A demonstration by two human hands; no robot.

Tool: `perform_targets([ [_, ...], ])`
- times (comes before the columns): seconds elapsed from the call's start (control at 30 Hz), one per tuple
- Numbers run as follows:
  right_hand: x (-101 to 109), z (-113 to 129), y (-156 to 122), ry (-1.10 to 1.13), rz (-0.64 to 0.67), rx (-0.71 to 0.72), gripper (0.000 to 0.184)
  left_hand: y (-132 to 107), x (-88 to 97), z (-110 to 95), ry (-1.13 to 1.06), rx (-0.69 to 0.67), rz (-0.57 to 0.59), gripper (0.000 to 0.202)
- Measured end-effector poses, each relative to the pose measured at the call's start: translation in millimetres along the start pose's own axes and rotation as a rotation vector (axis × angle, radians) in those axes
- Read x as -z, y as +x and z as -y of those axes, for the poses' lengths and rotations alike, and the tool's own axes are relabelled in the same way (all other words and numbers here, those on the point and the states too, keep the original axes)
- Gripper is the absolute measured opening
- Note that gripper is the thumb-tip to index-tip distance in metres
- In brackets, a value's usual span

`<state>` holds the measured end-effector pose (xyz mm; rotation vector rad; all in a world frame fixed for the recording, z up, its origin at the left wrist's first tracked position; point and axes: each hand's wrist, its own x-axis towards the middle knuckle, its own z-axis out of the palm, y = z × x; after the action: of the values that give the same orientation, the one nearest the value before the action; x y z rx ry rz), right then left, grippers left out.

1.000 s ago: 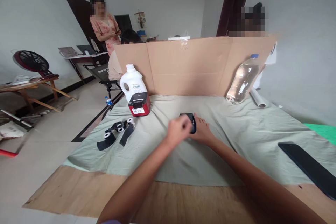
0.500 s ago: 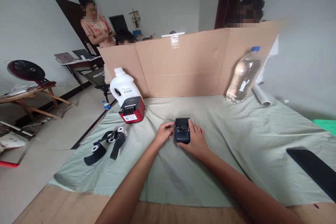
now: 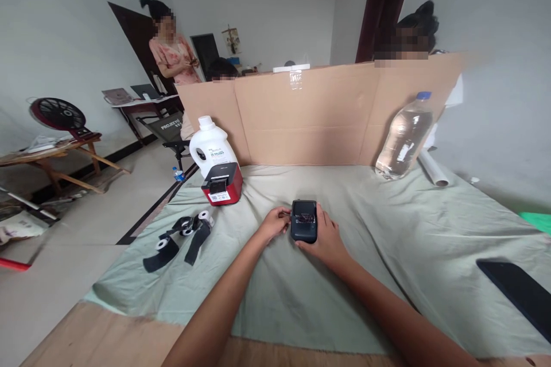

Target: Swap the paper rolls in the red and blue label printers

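Note:
A small black portable label printer [image 3: 305,230] with a dark window lies on the green cloth [image 3: 275,292], in front of me. My right hand [image 3: 329,241] wraps its right side, thumb along the near edge and fingers along the right edge. At the printer's left edge, my left hand [image 3: 276,225] has its fingers curled and the fingertips against the side. What exactly those fingertips pinch is too small to tell. To the left stands a red and black label printer [image 3: 222,184]. Several black-and-white paper rolls [image 3: 166,252] lie partly unwound nearer to me.
A white jug [image 3: 210,143] stands behind the red printer. Cardboard [image 3: 301,120] walls off the far edge. A clear bottle [image 3: 404,137] and a white tube [image 3: 433,167] are at the back right, a black phone [image 3: 516,292] at the right. People are beyond the cardboard.
The camera view has tilted and shifted slightly, so the scene sits lower and further right. Both hands stay at the black printer, with little visible change in grip.

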<state>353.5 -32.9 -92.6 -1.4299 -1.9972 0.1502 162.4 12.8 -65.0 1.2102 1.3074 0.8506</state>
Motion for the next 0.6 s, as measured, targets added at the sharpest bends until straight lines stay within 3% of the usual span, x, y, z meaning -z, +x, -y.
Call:
perform_targets([
  [0.4, 4.4, 4.1, 1.3, 0.014, 0.037, -0.022, 0.125, 1.0, 8.2, -3.5, -0.002, 0.05, 0.05, 0.025],
  [0.6, 9.2, 6.8, 1.8, 0.022, 0.058, -0.043, 0.125, -0.8, 7.3, -13.2, 0.032, 0.112, 0.034, 0.018],
])
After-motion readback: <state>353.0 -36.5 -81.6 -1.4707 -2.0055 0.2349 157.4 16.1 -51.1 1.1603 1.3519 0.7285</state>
